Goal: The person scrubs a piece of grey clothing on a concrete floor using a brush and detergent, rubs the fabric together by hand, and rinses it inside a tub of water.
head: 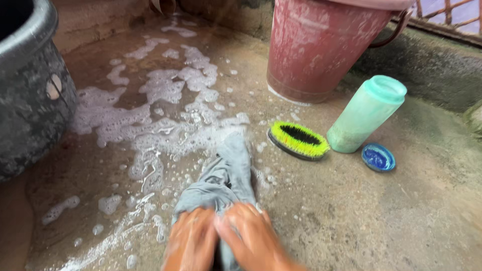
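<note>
Two hands, one cloth, one brush, two buckets, one bottle and one small dish are in view. The left hand (pixel 191 240) and the right hand (pixel 253 237) lie side by side at the bottom edge, both blurred, both closed around the near end of a wet grey cloth (pixel 226 175), which stretches away from them in a bunched, wrinkled strip across the concrete floor (pixel 381 221). White soap foam (pixel 165 110) spreads in bubbly patches over the wet floor beyond and to the left of the cloth. Just right of the cloth's far end lies an oval scrubbing brush (pixel 298 140), bristles up, black in the middle with a yellow-green ring. Beside it a translucent green plastic bottle (pixel 367 114) with a turquoise cap leans tilted; its contents cannot be told. Near its base sits a small round blue dish (pixel 378 157). A scuffed red plastic bucket (pixel 321 47) stands behind, and a dark grey bucket (pixel 30 90) at the left edge; neither inside shows.
</note>
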